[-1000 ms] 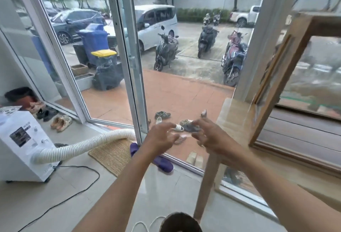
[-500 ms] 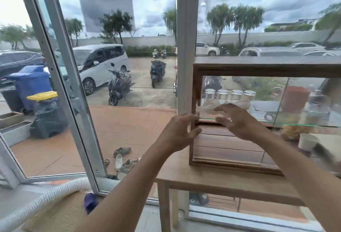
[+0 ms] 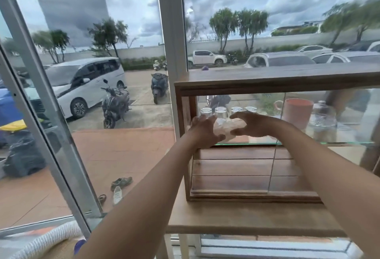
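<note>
A wooden display cabinet (image 3: 267, 78) with glass panes stands on a light wooden table (image 3: 226, 217). Both my arms reach out to its upper left pane. A pale, crumpled wad (image 3: 225, 130), cloth or plastic, sits between my hands, right in front of the glass. My right hand (image 3: 254, 125) grips its right end, fingers curled over the top and thumb below. My left hand (image 3: 202, 132) holds its left end with the fingers arched upward. Inside, several upturned clear glasses (image 3: 221, 112) line a glass shelf (image 3: 308, 143).
A pink mug (image 3: 297, 112) and a clear jar (image 3: 322, 116) stand further right on the shelf. A white window post (image 3: 168, 53) rises just left of the cabinet. A white ribbed hose (image 3: 47, 240) lies on the floor at lower left. Outside are parked scooters and cars.
My view has swung up and right from the floor and door to the cabinet. Both hands have moved with the wad up to the cabinet's upper left pane and closed in together.
</note>
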Demonstrator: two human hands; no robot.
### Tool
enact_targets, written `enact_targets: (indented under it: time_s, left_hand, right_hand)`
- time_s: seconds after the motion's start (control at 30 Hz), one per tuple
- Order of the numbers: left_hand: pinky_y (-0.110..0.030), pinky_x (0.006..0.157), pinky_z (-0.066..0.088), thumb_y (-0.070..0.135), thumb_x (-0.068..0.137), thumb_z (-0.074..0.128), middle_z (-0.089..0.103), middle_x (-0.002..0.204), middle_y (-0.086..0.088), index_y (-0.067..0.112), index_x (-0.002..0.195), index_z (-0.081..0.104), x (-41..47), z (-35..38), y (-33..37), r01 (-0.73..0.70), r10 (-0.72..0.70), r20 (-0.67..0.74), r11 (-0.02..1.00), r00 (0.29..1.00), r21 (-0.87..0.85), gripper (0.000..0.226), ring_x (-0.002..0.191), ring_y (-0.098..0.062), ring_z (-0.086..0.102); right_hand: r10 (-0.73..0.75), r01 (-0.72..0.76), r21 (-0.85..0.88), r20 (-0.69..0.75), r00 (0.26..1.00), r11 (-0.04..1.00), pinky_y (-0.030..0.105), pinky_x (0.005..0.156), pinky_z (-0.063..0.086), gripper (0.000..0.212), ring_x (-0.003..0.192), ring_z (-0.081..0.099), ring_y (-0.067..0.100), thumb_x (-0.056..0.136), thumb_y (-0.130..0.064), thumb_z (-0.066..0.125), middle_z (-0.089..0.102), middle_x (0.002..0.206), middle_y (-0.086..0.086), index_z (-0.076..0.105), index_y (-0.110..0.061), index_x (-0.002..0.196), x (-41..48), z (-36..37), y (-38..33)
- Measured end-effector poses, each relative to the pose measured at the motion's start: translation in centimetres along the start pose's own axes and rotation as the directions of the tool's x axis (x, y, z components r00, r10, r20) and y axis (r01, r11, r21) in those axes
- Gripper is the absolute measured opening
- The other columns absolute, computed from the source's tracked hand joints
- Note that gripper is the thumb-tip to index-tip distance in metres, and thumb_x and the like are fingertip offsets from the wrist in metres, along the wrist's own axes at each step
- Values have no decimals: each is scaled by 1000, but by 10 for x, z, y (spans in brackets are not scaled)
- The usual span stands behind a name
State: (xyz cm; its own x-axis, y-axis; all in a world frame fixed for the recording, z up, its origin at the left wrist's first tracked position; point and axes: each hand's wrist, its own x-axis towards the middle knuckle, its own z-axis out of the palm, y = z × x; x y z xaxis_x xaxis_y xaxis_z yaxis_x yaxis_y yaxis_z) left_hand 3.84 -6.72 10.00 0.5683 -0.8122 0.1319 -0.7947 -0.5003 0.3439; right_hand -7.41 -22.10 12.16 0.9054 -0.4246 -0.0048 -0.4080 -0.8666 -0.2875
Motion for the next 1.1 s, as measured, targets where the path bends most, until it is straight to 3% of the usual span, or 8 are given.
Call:
enact_targets:
  time_s: [0.17,0.43,0.57,0.63,0.7,0.77,0.93,1.1]
  left_hand:
    - [-52,107,41,56,79,66,49,146,-15,18,148,38,31,7,-5,30,-32,53,999,998,33,84,132,-38,44]
    - [-41,93,52,30,86,71,67,116,-5,16,134,56,46,14,-15,30,-11,162,993,987,-114,53,106,-26,62]
    - [-28,64,42,22,89,65,58,71,2,13,87,71,39,20,-14,-13,15,14,993,1000,-121,11,75,-20,57]
    - [-27,53,34,13,88,63,48,57,5,20,61,57,31,20,-10,-39,30,-68,989,997,-142,28,65,-20,50]
    - [-27,50,32,10,88,63,44,55,6,23,54,48,21,18,-5,-71,55,-104,986,993,-152,39,59,-18,46]
    - [-26,50,31,12,89,64,46,56,6,24,52,46,9,13,-1,-73,54,-97,977,994,-198,42,56,-12,45]
    - [-23,56,42,21,90,69,66,69,-6,11,80,73,-39,3,-9,-73,44,-77,907,996,-414,15,59,-13,56]
    - [-34,62,45,24,85,75,65,74,-12,3,90,77,-105,6,-47,-23,-8,-45,767,999,-641,22,67,-19,58]
  right_hand:
    - [-26,26,8,67,997,1000,43,118,26,75,145,30,25,85,-44,67,29,161,1,31,-27,149,23,4,8]
    - [-97,78,140,137,986,987,33,104,37,64,128,45,26,89,-26,67,43,148,7,39,-19,146,40,17,14]
    - [-195,197,78,-24,980,977,7,70,42,35,88,57,18,89,-17,66,67,118,18,63,-6,123,36,26,21]
    - [-222,227,59,-85,971,972,3,64,42,30,83,60,19,89,-14,66,71,111,19,68,-2,116,31,27,22]
    - [-195,204,115,-92,977,972,12,76,45,31,92,63,24,89,-20,66,71,111,13,69,-5,115,22,23,17]
    - [-207,217,157,-80,975,963,23,76,46,29,89,61,23,88,-20,66,71,103,9,70,-5,112,12,20,12]
    - [-214,194,388,8,977,901,20,62,43,13,70,59,10,87,-22,68,67,78,-3,71,-14,97,-23,23,-3]
    - [-323,145,637,172,931,757,21,63,49,16,73,62,11,86,-19,70,67,81,1,71,-9,98,-44,55,-36]
